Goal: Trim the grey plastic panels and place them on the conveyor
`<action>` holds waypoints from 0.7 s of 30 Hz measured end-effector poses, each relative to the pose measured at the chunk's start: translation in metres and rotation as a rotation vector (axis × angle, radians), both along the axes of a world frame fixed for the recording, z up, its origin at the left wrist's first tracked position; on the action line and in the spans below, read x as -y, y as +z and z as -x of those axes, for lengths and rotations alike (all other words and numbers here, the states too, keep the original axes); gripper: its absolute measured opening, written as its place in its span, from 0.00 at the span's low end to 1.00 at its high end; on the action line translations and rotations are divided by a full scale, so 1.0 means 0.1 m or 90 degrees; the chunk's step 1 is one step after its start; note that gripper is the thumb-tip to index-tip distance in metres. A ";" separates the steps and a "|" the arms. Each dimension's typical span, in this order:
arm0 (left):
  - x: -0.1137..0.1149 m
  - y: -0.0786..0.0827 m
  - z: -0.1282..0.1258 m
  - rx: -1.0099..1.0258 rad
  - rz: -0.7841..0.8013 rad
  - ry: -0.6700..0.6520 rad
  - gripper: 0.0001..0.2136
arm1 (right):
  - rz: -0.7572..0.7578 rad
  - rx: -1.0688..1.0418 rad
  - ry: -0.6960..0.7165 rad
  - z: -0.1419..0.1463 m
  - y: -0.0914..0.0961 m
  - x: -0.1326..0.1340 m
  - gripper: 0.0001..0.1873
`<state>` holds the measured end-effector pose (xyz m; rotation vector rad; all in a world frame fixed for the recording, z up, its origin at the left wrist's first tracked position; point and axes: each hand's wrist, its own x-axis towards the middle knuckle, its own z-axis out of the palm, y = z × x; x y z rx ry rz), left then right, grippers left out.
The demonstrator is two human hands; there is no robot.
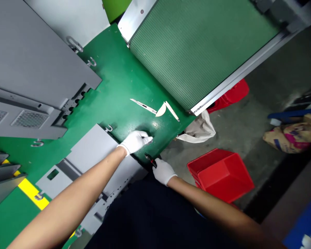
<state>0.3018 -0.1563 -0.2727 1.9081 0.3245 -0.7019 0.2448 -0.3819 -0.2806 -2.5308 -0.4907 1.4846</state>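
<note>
Our left hand (136, 141) is above the table (114, 83); ahead of its fingers lies a tool (143, 105). Farther ahead and right is the conveyor (204, 48). Left of those fingers lies a panel (92, 148), with more panels (38, 48) beyond. Pliers (153, 162) sit in our right hand (164, 172); right of its fingers is a bin (226, 173), ahead-right a sack (200, 129).
</note>
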 end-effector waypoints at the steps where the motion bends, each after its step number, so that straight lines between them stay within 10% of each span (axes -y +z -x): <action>1: 0.06 0.02 -0.08 0.012 0.004 -0.001 0.20 | -0.001 0.002 -0.019 -0.01 -0.01 0.00 0.12; 9: 1.23 0.06 -0.84 -0.006 0.071 -0.082 0.22 | 0.009 0.011 -0.115 -0.10 -0.04 -0.01 0.13; 12: 1.30 0.19 -1.04 0.036 0.026 -0.067 0.20 | 0.009 0.018 -0.143 -0.07 -0.07 0.02 0.13; 15: 0.63 0.30 -1.01 0.119 -0.123 0.024 0.18 | 0.002 0.004 -0.169 -0.08 -0.06 0.05 0.12; 19: -0.82 0.28 -0.59 0.073 -0.524 0.177 0.20 | -0.076 0.003 -0.187 -0.26 0.07 -0.06 0.16; 21: -1.37 0.22 -0.31 -0.096 -0.425 0.153 0.23 | -0.119 -0.014 -0.173 -0.40 0.14 -0.24 0.24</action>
